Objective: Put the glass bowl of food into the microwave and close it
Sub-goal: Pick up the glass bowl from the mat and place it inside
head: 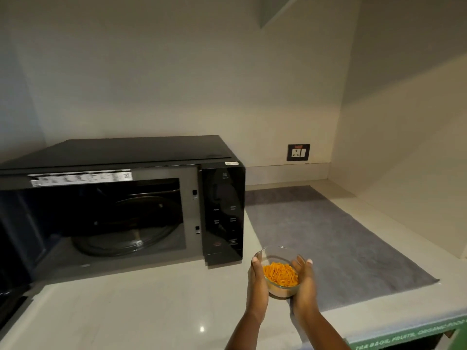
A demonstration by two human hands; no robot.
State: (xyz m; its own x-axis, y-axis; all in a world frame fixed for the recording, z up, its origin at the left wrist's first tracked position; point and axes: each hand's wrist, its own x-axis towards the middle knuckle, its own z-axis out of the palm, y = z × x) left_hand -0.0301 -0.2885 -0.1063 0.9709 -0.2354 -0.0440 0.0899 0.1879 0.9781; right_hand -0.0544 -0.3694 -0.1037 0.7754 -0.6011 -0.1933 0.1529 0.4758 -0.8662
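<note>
A clear glass bowl (pixel 276 253) holding orange food (pixel 281 274) is cupped between both my hands just right of the microwave's front corner. My left hand (pixel 257 284) presses its left side and my right hand (pixel 304 286) wraps its right side. Whether the bowl rests on the counter or hangs just above it I cannot tell. The black microwave (pixel 222 213) stands on the counter to the left. Its door (pixel 12 294) is swung open at the far left, showing the dark cavity and the glass turntable (pixel 121 238).
The pale counter (pixel 131 311) runs to a front edge at lower right. A grey mat (pixel 336 238) lies right of the microwave. A wall socket (pixel 298 152) sits on the back wall. A side wall closes the right.
</note>
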